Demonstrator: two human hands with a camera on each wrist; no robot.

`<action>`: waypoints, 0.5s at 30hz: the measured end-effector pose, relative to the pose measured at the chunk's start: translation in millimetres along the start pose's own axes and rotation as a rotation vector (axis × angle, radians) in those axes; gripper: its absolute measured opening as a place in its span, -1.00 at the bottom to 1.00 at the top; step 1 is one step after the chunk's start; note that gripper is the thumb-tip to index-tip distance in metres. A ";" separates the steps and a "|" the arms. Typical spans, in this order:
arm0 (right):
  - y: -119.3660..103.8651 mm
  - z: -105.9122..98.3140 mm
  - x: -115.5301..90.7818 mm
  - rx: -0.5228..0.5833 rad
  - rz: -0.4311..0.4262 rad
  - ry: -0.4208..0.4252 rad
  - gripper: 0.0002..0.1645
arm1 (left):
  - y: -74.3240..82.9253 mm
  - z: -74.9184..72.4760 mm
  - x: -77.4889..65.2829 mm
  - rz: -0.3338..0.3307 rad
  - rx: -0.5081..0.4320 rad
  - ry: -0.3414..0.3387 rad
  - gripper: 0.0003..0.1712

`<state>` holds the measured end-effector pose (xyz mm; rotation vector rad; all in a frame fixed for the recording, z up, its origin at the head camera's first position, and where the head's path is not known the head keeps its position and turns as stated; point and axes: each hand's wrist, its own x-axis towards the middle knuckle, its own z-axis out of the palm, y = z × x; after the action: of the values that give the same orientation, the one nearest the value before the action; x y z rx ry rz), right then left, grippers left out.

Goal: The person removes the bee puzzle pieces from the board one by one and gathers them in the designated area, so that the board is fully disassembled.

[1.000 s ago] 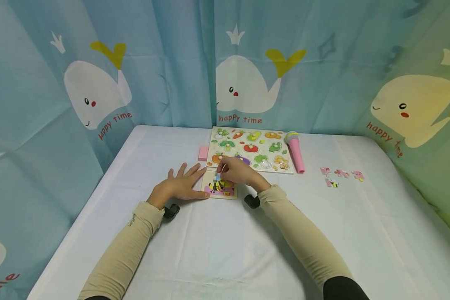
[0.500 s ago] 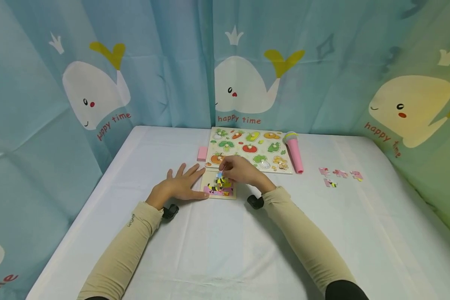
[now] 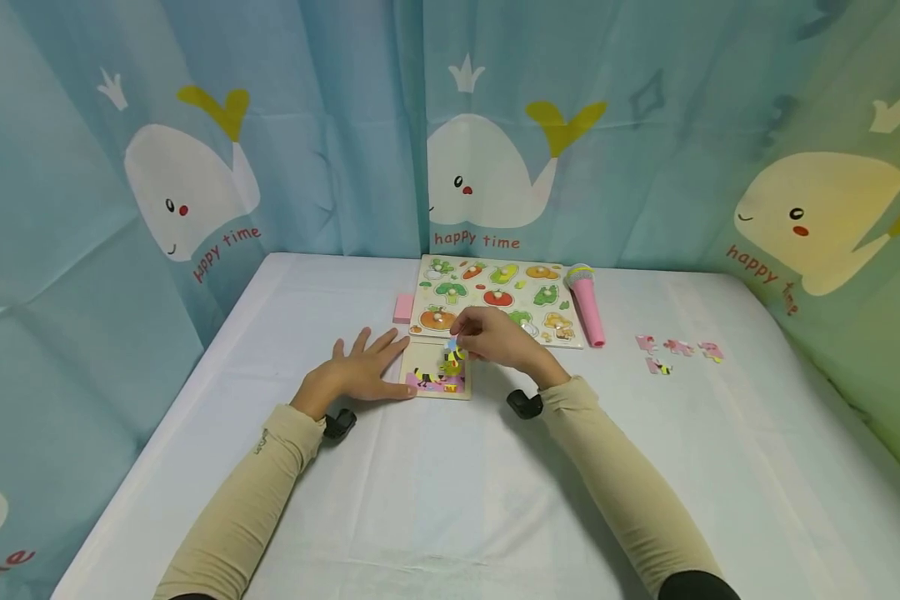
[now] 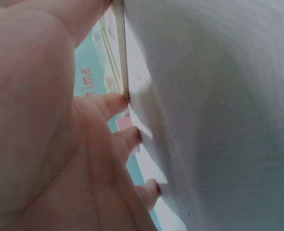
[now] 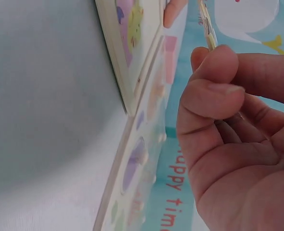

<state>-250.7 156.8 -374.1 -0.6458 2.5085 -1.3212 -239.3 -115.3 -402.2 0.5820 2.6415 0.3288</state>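
A small wooden jigsaw puzzle board (image 3: 422, 353) lies on the white table, with pink and yellow-black pieces along its lower part and bare wood above. My left hand (image 3: 360, 368) is spread flat at its left side, thumb at the lower left corner. In the left wrist view, the thumb and index finger meet the board's edge (image 4: 121, 53). My right hand (image 3: 491, 336) pinches a jigsaw puzzle piece (image 3: 453, 353) with blue, black and yellow print over the board's right part. From the right wrist view, this piece appears edge-on between thumb and index finger, raised off the board.
Behind the puzzle board lies a larger vegetable peg puzzle (image 3: 474, 287). A pink block (image 3: 402, 308) sits at its left, a pink toy microphone (image 3: 588, 310) at its right. Several loose jigsaw pieces (image 3: 678, 347) lie farther right. A blue whale-print curtain (image 3: 345, 150) stands behind the table.
My right hand has lifted the jigsaw piece and drawn it rightward over the board, uncovering bare wood in the upper part. The left hand keeps its place.
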 end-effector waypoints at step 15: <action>3.7 -22.4 -16.7 0.027 0.008 0.055 -0.79 | -0.3 0.2 -0.5 0.003 -0.008 0.000 0.16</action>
<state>-246.0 182.9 -364.6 -0.6007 2.5284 -1.3858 -238.9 -115.8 -402.3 0.5835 2.6384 0.3405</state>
